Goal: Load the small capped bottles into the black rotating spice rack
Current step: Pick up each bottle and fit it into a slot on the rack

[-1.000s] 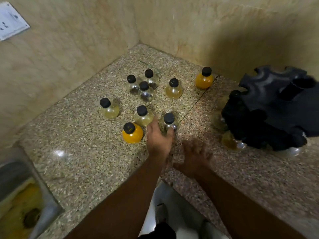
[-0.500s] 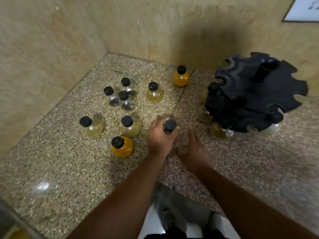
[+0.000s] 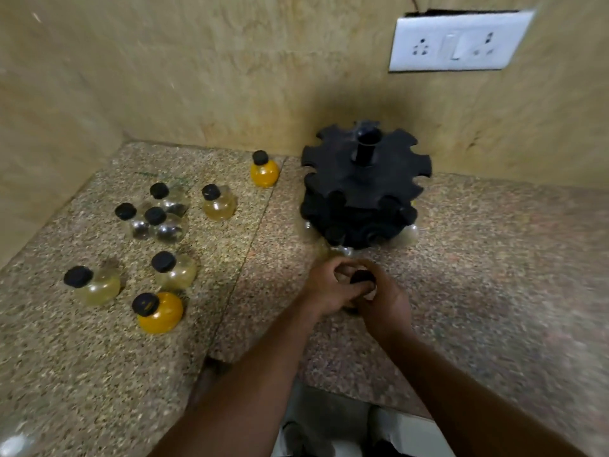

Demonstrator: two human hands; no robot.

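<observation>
The black rotating spice rack (image 3: 364,186) stands against the back wall, with a few bottles hanging in its lower tier. Just in front of it my left hand (image 3: 326,286) and my right hand (image 3: 385,298) are both wrapped around one small bottle; only its black cap (image 3: 362,277) shows between the fingers. On the counter to the left stand several loose capped bottles: an orange one (image 3: 160,312) nearest, a pale yellow one (image 3: 95,286), another pale one (image 3: 174,271), clear ones (image 3: 155,222), a yellow one (image 3: 218,203) and an orange one (image 3: 264,170) near the wall.
The speckled granite counter (image 3: 494,275) runs into a corner of beige walls. A white socket plate (image 3: 456,42) is on the back wall above the rack. The counter's front edge lies under my forearms.
My left hand lifted a bottle from the cluster and carried it right to the front of the rack. My right hand closed on it too. The view swung right.
</observation>
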